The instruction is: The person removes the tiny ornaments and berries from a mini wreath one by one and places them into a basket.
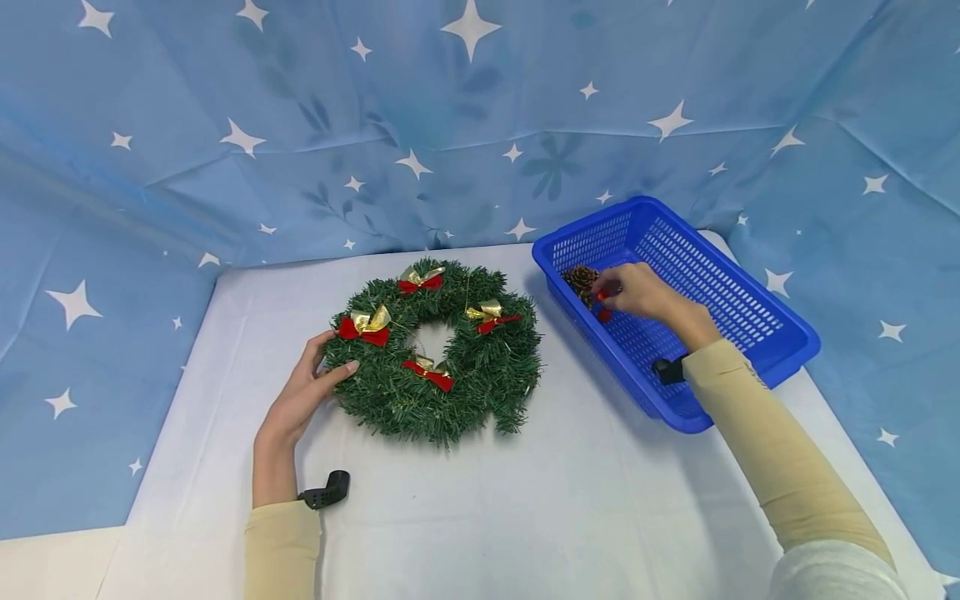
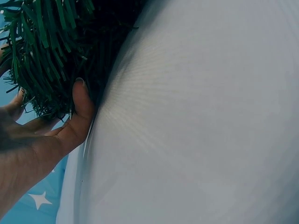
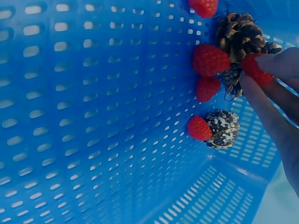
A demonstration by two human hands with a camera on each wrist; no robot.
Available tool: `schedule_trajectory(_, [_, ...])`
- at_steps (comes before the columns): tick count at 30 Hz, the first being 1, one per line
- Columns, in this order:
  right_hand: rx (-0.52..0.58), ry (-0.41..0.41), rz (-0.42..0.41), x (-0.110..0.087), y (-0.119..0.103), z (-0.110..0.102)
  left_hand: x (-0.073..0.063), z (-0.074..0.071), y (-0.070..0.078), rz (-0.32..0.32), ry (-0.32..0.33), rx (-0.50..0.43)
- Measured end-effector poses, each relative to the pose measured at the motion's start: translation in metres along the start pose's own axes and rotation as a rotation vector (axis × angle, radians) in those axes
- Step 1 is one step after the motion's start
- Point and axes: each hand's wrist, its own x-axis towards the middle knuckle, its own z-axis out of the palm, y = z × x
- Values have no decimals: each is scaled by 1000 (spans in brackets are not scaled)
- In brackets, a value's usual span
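Observation:
A green wreath (image 1: 491,375) with several red and gold bows (image 1: 365,327) lies on the white-covered table. My left hand (image 1: 300,392) grips its left edge; in the left wrist view the thumb (image 2: 83,100) lies against the green needles. My right hand (image 1: 637,292) reaches into the blue basket (image 1: 780,333). Between thumb and finger it pinches a red artificial raspberry (image 3: 256,69). Beside that hand lie a brown pine cone (image 3: 243,35), a white-tipped pine cone (image 3: 223,128) and several more raspberries (image 3: 211,59).
The basket stands at the table's right side, its perforated walls raised around the small decorations. A blue cloth with white stars (image 1: 465,108) hangs behind and beside the table (image 1: 487,517). The wreath takes up the middle left.

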Motion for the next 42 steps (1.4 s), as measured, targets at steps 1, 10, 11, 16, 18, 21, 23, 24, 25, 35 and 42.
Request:
schedule_trajectory(1, [-6, -5, 2, 0, 1, 0, 0, 0, 0, 0, -1, -1])
schedule_trajectory(10, [-20, -8, 16, 2, 6, 3, 0, 1, 0, -3, -1, -2])
schedule_trajectory(11, [-22, -5, 15, 2, 6, 4, 0, 1, 0, -3, 0, -2])
schedule_trajectory(16, [-26, 4, 15, 3, 9, 6, 0, 1, 1, -4, 3, 0])
schedule_trajectory(18, [-28, 4, 10, 3, 9, 7, 0, 2, 1, -5, 4, -2])
schedule_trajectory(21, [-34, -2, 1, 3, 10, 9, -1, 2, 1, -5, 2, -1])
schedule_trajectory(23, [-30, -8, 4, 3, 10, 10, -1, 3, 1, -3, 1, 1])
schedule_trajectory(24, [-27, -10, 8, 3, 10, 11, -1, 3, 1, -2, 0, 3])
schedule_trajectory(25, [-29, -11, 6, 3, 11, 11, -1, 3, 1, -2, 0, 3])
schedule_trajectory(35, [-17, -18, -4, 4, 11, 12, 0, 2, 0, -4, 5, 6])
schedule_trajectory(42, [-21, 8, -17, 0, 8, 5, 0, 4, 7, -9, -5, 29])
